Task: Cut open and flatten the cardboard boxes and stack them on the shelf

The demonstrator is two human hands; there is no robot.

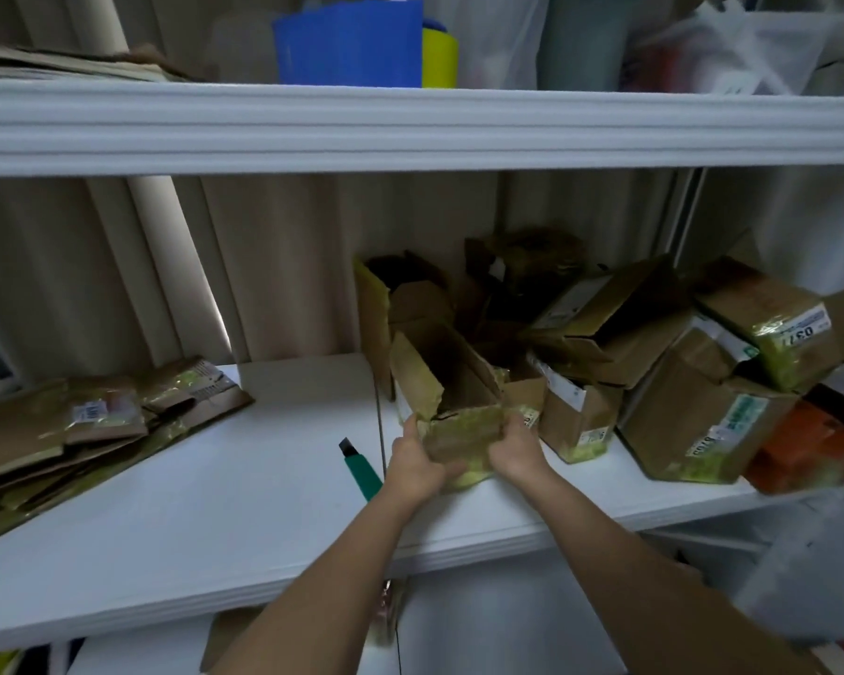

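1. White laminate shelf board [264, 479]: the work surface beneath both hands; it carries everything listed below.
2. Heap of brown cardboard boxes not yet flattened [654, 372]: to the right of and beyond the fingers, some with flaps open, several bearing yellow-green tape and white labels. Judged the larger share of work remaining.
3. Stack of flattened brown cardboard sheets [69, 431]: well to the left of the fingers, lying on the same board. Judged the finished portion, smaller than the heap.
4. Small open brown cardboard box with yellow-green tape [451, 406]: between the two hands, flaps raised, still box-shaped, resting near the board's front edge.
5. Left hand [417, 465]: fingers curled around the box's near left corner, gripping it.
6. Right hand [515, 453]: fingers wrapped on the near right corner, likewise gripping.
7. Green-handled utility knife with dark blade [361, 467]: lying on the board just left of the left fingers, held by neither hand.
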